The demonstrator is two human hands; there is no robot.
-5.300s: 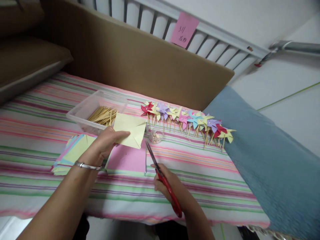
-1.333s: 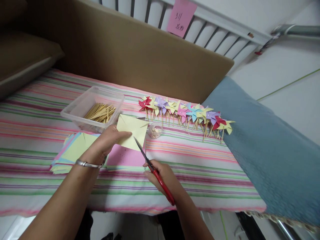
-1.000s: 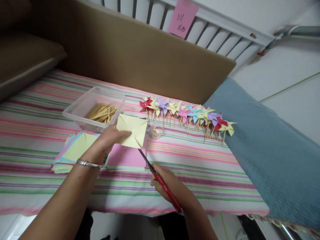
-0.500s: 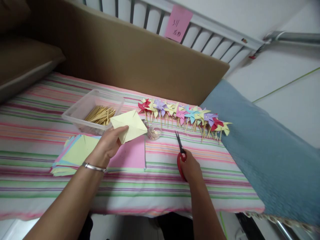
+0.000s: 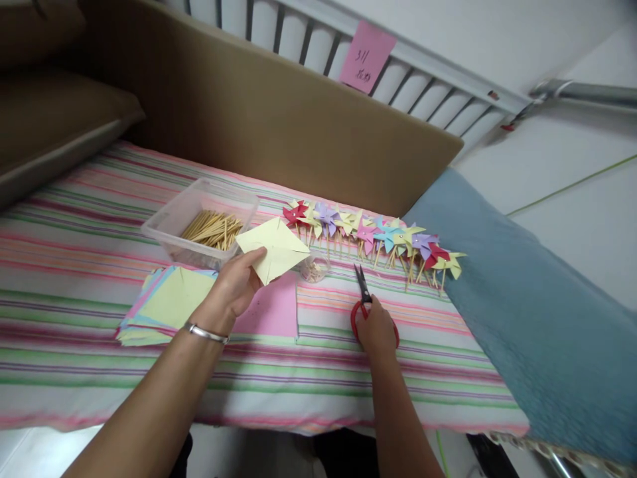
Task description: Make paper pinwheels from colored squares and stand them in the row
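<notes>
My left hand pinches a pale yellow square of paper by its left side, thumb on top; slits run in from its corners. My right hand grips red-handled scissors near the cloth, their dark blades pointing away from me and slightly parted. Under and beside my left hand lie a pink sheet and a stack of coloured paper squares. A small clear cup of tiny pale pieces stands just right of the held paper.
Behind the paper stands a clear plastic box with wooden sticks. Several paper pinwheels on sticks lie in a row on the striped cloth. A brown board rises behind, and blue fabric covers the right side.
The view has shifted slightly, so everything sits further right. The scissors have turned in my right hand, and both red handle loops now show. My left hand still holds the yellow square.
</notes>
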